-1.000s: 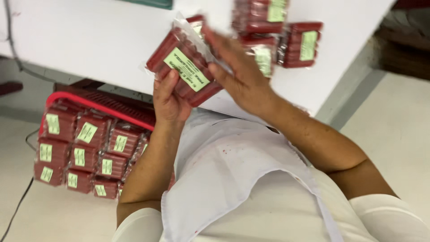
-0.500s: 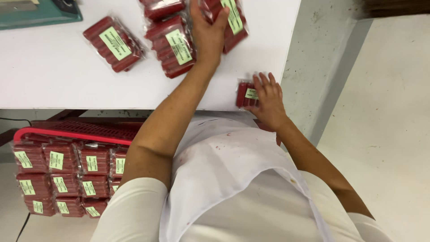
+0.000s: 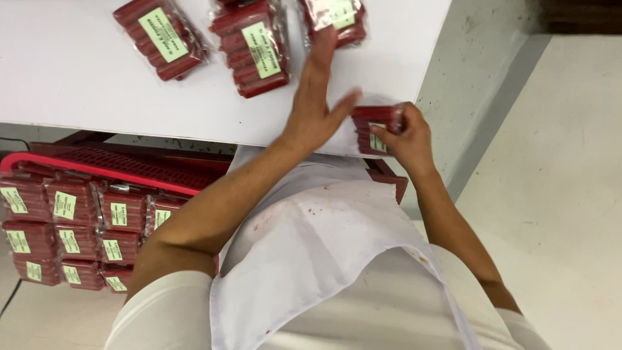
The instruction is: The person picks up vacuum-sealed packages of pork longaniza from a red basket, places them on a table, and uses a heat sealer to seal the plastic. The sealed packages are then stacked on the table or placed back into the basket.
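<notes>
Right hand (image 3: 405, 139): at the near right edge of the white counter (image 3: 78, 78), its grip clenched around a small pack of red sausages (image 3: 376, 126) with a pale green label; fingers curl over the pack's right end.
Held pack: at the counter's front edge, partly over the lip, just beside the left thumb (slightly blurred, so its exact tilt cannot be told).
Left hand (image 3: 314, 107): flat and released, palm down on the counter, fingers stretched towards the far packs, thumb spread out to the right near the held pack; it grasps nothing.
Packs on the counter: three more wrapped sausage packs lie across the far side, a left pack (image 3: 162, 35) lying at an angle, a middle pack (image 3: 253, 48) just left of the left fingers, and a far pack (image 3: 334, 16) at the fingertips.
Red crate (image 3: 123, 168): below the counter on the left, with rows of labelled sausage packs (image 3: 71, 230) stacked in front of it.
Clothing: a white apron (image 3: 311, 259) with a few small red spots.
</notes>
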